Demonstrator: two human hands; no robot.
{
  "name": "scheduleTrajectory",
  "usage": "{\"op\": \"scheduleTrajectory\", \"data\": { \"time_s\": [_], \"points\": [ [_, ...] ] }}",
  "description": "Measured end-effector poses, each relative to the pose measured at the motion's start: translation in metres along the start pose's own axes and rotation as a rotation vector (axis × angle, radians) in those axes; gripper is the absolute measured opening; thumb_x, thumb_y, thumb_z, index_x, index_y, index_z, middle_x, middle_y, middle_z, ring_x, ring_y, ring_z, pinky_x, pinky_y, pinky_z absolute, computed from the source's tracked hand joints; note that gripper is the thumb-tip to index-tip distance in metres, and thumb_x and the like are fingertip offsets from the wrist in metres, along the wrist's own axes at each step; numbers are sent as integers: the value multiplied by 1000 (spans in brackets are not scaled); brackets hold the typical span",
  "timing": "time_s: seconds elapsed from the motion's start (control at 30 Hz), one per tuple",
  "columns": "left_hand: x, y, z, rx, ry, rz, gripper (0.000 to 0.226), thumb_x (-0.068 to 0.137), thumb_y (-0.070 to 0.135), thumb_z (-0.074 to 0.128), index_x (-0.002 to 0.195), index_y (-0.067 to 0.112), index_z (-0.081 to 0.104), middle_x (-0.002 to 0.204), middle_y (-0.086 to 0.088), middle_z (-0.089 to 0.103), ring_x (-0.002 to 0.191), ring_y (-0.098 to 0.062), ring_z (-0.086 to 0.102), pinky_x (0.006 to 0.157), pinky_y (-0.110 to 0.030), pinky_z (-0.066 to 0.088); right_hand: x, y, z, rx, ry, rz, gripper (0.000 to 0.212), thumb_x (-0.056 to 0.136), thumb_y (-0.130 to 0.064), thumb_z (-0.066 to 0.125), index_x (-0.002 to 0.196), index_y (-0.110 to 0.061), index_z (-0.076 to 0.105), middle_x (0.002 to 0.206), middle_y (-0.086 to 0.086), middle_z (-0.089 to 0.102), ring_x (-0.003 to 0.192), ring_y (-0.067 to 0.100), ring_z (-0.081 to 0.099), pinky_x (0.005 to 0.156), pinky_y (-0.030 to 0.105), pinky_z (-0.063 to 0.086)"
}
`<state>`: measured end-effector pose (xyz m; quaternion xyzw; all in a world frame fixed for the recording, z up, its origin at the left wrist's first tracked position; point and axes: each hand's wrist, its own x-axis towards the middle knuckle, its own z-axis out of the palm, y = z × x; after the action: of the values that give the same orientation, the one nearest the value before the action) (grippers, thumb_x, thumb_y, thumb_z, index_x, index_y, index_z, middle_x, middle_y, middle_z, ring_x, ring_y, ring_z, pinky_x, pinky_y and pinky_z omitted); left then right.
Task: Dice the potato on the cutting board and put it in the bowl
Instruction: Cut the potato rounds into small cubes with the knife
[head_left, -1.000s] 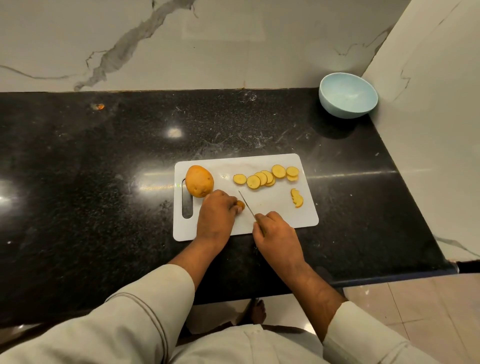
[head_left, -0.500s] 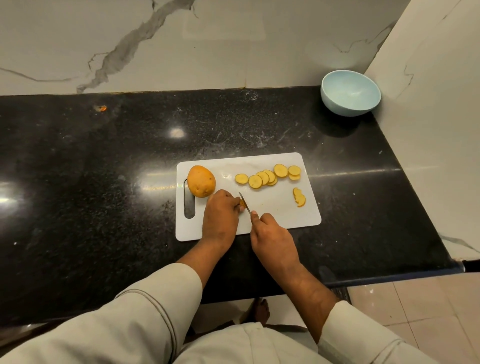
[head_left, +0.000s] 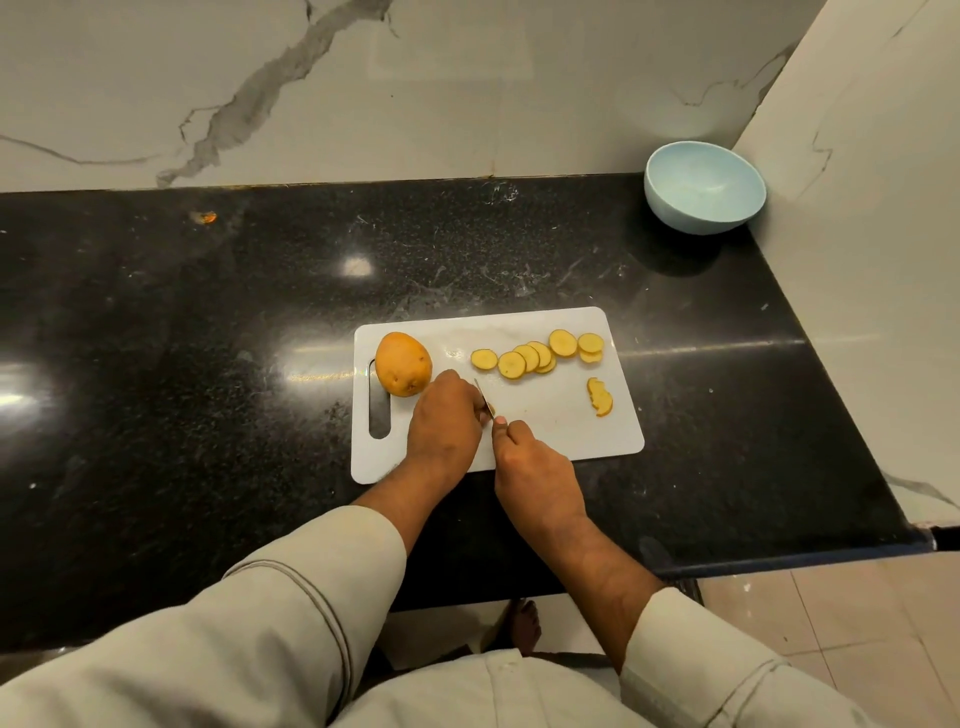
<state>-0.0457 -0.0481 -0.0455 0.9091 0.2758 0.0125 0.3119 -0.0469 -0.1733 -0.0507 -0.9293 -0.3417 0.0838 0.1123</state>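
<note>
Black speckled stone counter (head_left: 208, 322), white rectangular plastic cutting board (head_left: 561, 431) at centre, slot handle at its left end.

Board, left end: one whole, unpeeled yellow-brown potato (head_left: 403, 364), untouched, just beside the slot.

Next right: left hand (head_left: 445, 421), fingers curled down over a small remnant of a second potato; the piece itself is almost fully hidden under the fingertips.

Touching distance right: right hand (head_left: 535, 467) gripping a small knife, handle hidden in the fist, thin blade (head_left: 483, 397) angled up-left against the left fingertips.

Far edge of board: row of round yellow potato slices (head_left: 537, 356), overlapping. Near right edge: small separate stack of slices (head_left: 600, 397).

Far right corner of counter, against the wall: pale blue round bowl (head_left: 704, 187), nothing visible inside, well apart from the board.

Assessment: slicing of first potato nearly finished. No dice yet; slices need cross-cutting. Whole potato uncut. Transfer to bowl not begun. Roughly early-to-mid stage.
</note>
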Motion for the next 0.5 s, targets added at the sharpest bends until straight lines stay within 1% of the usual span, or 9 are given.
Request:
{"op": "scheduleTrajectory", "data": {
  "time_s": [0.1, 0.2, 0.27, 0.33, 0.43, 0.5],
  "points": [
    [0, -1, 1, -8, -10, -12, 9, 86, 11, 65, 91, 7, 72, 96, -7, 56, 89, -23, 57, 72, -31, 45, 14, 0, 0, 3, -31, -8, 34, 94, -4, 50, 128, -2, 50, 109, 13, 53, 73, 32, 61, 56, 38, 43],
    [-1, 0, -1, -52, -14, -41, 7, 84, 9, 67, 88, 8, 72, 98, -7, 57, 89, -22, 57, 78, -35, 50, 13, 2, 1, -4, -53, 0, 35, 96, -7, 48, 131, -5, 46, 113, 11, 50, 77, 31, 60, 63, 40, 48],
    [-1, 0, -1, -56, -12, -44, 6, 83, 7, 66, 81, 9, 72, 93, -4, 56, 85, -21, 57, 75, -33, 50, 3, 5, 4, 0, -64, -1, 43, 97, -9, 46, 139, -4, 40, 117, 10, 49, 81, 29, 61, 68, 41, 54],
    [-2, 0, -2, -53, -7, -46, 14, 83, 4, 62, 72, 12, 67, 87, 0, 51, 82, -19, 55, 71, -31, 47, -8, 8, 7, -1, -69, -5, 50, 98, -9, 45, 146, -5, 32, 123, 9, 48, 85, 27, 62, 75, 41, 56],
    [-4, 0, -1, -25, 1, -27, 24, 83, 2, 59, 65, 17, 58, 84, 1, 48, 79, -17, 51, 66, -28, 40, -16, 9, 9, 30, -43, -2, 50, 97, -7, 46, 146, -5, 35, 124, 7, 50, 84, 24, 63, 74, 34, 56],
    [-4, 0, 0, -30, 13, -30, 23, 83, 0, 57, 65, 14, 58, 84, 0, 49, 78, -17, 52, 66, -29, 42, -19, 9, 9, 34, -25, 1, 48, 97, -7, 47, 144, -6, 38, 122, 7, 52, 81, 22, 62, 72, 31, 55]
  ]
}}
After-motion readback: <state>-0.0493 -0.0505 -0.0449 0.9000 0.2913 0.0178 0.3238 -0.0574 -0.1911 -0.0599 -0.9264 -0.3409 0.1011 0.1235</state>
